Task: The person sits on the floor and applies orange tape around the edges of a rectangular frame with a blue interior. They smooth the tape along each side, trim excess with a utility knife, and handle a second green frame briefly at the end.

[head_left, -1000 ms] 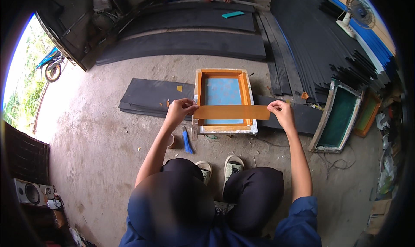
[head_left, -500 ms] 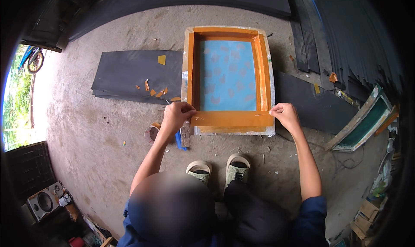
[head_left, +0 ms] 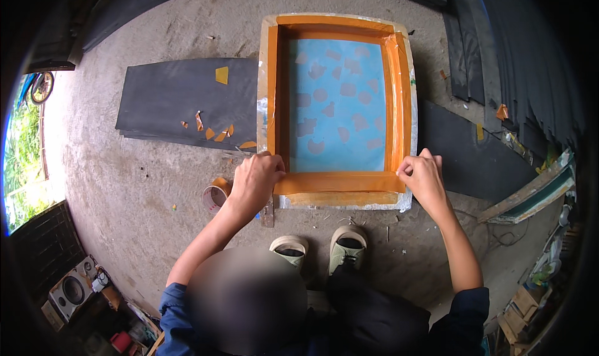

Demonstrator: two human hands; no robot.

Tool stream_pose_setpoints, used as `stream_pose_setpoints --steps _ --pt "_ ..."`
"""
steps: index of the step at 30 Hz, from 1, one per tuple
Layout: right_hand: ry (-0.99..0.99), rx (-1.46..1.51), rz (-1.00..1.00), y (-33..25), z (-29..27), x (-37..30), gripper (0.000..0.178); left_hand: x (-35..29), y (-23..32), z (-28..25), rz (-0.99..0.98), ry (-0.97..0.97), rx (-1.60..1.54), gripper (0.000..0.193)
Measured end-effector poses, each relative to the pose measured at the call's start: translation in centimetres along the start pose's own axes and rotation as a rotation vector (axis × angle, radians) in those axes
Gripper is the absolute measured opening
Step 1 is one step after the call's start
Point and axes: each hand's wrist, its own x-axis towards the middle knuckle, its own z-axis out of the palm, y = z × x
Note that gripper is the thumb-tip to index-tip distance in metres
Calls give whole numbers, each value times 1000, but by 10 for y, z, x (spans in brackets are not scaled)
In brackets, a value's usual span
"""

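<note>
A screen-printing frame (head_left: pixel 262 75) lies in front of me, its inner edges covered with orange-brown tape. Inside it is a blue mesh (head_left: pixel 343 128) with several greyish shapes. Along the near side runs a strip of orange-brown tape (head_left: pixel 340 182). My left hand (head_left: pixel 254 178) pinches the strip's left end at the near left corner. At the near right corner, my right hand (head_left: pixel 425 180) has thumb and finger closed on the other end. Whether the strip's underside touches the frame all along, I cannot tell. A tape roll (head_left: pixel 216 195) sits on the floor beside my left wrist.
Dark flat sheets (head_left: pixel 187 75) lie left of the frame, with orange tape scraps (head_left: pixel 209 133) and a yellow piece (head_left: pixel 222 75) on top. Another dark sheet (head_left: pixel 468 150) lies at right, near a green-meshed frame (head_left: pixel 530 197). My shoes (head_left: pixel 347 250) are below the frame.
The frame appears larger and nearer in view. Both hands still hold the tape's ends, and the strip now lies along the frame's near inner edge.
</note>
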Motion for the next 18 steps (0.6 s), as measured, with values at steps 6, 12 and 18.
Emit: stream_pose_setpoints --steps 6,12,18 --pt "44 -140 -205 -3 4 0 7 -1 2 10 23 -13 154 11" --pt "29 -309 -331 -10 7 -4 3 0 -2 12 191 60 272 8" --pt "-6 -380 -370 -16 6 -4 9 3 -5 15 251 43 247 4"
